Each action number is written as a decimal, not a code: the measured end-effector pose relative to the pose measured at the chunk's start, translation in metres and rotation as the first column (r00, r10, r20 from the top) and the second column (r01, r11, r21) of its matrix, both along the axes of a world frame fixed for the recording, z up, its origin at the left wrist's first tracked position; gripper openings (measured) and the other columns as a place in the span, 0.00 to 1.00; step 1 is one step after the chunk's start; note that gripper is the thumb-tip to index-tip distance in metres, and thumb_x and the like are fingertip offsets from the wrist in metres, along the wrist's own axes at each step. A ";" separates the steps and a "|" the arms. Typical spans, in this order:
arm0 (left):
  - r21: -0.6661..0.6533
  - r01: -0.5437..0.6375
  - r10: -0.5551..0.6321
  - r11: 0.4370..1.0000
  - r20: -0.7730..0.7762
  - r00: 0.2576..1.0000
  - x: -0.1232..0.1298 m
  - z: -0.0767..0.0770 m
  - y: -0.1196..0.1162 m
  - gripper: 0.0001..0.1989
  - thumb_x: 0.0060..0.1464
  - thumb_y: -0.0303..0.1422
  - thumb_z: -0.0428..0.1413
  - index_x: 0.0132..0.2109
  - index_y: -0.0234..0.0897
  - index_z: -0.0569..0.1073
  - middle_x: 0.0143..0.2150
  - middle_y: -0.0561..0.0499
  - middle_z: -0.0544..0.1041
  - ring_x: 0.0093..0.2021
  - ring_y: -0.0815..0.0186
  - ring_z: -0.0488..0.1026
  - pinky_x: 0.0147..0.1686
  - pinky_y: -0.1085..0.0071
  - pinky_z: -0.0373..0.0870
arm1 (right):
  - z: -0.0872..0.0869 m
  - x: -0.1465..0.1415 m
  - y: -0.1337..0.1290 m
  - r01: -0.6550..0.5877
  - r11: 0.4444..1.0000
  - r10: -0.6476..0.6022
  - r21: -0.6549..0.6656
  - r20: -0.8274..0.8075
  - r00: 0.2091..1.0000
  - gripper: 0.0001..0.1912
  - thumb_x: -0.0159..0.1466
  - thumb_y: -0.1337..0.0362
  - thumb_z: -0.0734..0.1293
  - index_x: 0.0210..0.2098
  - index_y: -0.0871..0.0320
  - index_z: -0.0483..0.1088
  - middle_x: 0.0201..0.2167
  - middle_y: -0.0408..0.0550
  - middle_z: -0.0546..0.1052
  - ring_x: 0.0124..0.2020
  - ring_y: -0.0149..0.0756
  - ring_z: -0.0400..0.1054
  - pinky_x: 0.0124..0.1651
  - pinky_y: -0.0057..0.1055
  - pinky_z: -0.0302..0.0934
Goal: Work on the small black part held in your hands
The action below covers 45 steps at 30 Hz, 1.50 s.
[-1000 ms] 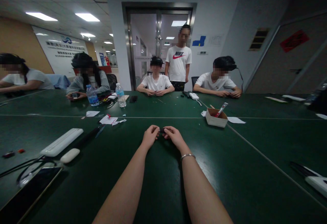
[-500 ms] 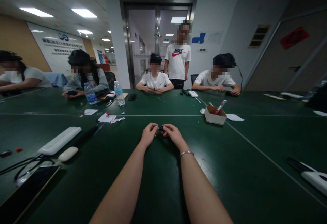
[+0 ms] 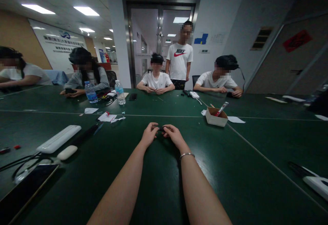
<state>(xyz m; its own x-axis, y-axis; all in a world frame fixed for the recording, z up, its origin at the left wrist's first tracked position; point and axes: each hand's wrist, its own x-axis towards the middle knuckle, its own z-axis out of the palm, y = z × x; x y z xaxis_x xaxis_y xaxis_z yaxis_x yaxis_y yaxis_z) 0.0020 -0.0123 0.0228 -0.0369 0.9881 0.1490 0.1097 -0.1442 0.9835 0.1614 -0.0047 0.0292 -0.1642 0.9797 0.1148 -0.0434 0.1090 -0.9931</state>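
Looks like a small, dark, narrow piece (image 3: 161,129); sits roughly crosswise between left hand (image 3: 149,134) and right hand (image 3: 174,136), partly covered by fingers.

Ceiling lights (image 3: 86,11) shine over pale walls (image 3: 217,9), a metal-framed glass door (image 3: 147,30) and a green table (image 3: 164,190).

Single head-worn view, facing forward and down.
The green table (image 3: 246,177) is viewed from close above, with the left hand (image 3: 149,134) and right hand (image 3: 175,135) central and the glass door (image 3: 146,43) far beyond.
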 end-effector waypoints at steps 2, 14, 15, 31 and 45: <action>-0.015 0.001 -0.001 1.000 0.005 1.000 0.000 0.000 0.000 0.17 0.53 0.42 0.53 0.45 0.37 0.69 0.31 0.51 0.72 0.26 0.72 0.68 0.21 0.79 0.62 | 0.000 0.000 0.000 -0.001 1.000 0.001 0.002 0.003 1.000 0.16 0.53 0.57 0.71 0.38 0.60 0.72 0.22 0.44 0.75 0.22 0.30 0.69 0.30 0.28 0.64; 0.052 0.060 -0.059 0.997 -0.011 0.998 -0.004 -0.003 0.001 0.13 0.51 0.34 0.55 0.45 0.38 0.72 0.44 0.45 0.73 0.37 0.66 0.70 0.25 0.77 0.67 | -0.002 0.000 0.000 0.000 1.000 0.000 0.010 -0.029 1.000 0.17 0.53 0.57 0.70 0.38 0.60 0.71 0.23 0.44 0.75 0.22 0.30 0.68 0.30 0.28 0.63; 0.054 0.065 -0.064 0.996 -0.007 0.998 -0.004 -0.002 0.000 0.13 0.50 0.34 0.55 0.45 0.38 0.72 0.45 0.45 0.73 0.39 0.65 0.71 0.26 0.77 0.68 | -0.002 0.000 0.000 0.001 1.000 -0.001 0.009 -0.031 1.000 0.17 0.53 0.57 0.71 0.38 0.60 0.71 0.23 0.44 0.75 0.22 0.30 0.68 0.30 0.28 0.63; 0.019 0.057 -0.057 0.998 0.014 0.998 -0.002 0.003 -0.002 0.12 0.52 0.36 0.54 0.44 0.37 0.72 0.42 0.46 0.74 0.41 0.65 0.72 0.29 0.76 0.69 | 0.001 0.000 -0.001 -0.001 1.000 0.001 -0.007 -0.021 1.000 0.15 0.54 0.59 0.70 0.38 0.60 0.72 0.22 0.43 0.75 0.22 0.29 0.69 0.30 0.27 0.64; 0.086 0.073 -0.067 0.994 -0.072 0.995 -0.004 0.005 -0.004 0.13 0.50 0.30 0.54 0.45 0.37 0.71 0.44 0.45 0.74 0.43 0.63 0.72 0.32 0.72 0.71 | -0.001 0.001 -0.001 -0.015 1.000 0.015 -0.003 -0.034 0.999 0.17 0.53 0.57 0.70 0.39 0.61 0.71 0.23 0.44 0.75 0.23 0.29 0.68 0.30 0.28 0.63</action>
<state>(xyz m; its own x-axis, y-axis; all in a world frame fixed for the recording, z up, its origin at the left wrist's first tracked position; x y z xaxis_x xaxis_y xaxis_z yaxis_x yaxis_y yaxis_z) -0.0017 -0.0168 0.0274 0.0451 0.9707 0.2361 0.1636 -0.2403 0.9568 0.1626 -0.0052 0.0285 -0.1750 0.9776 0.1173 -0.0789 0.1049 -0.9914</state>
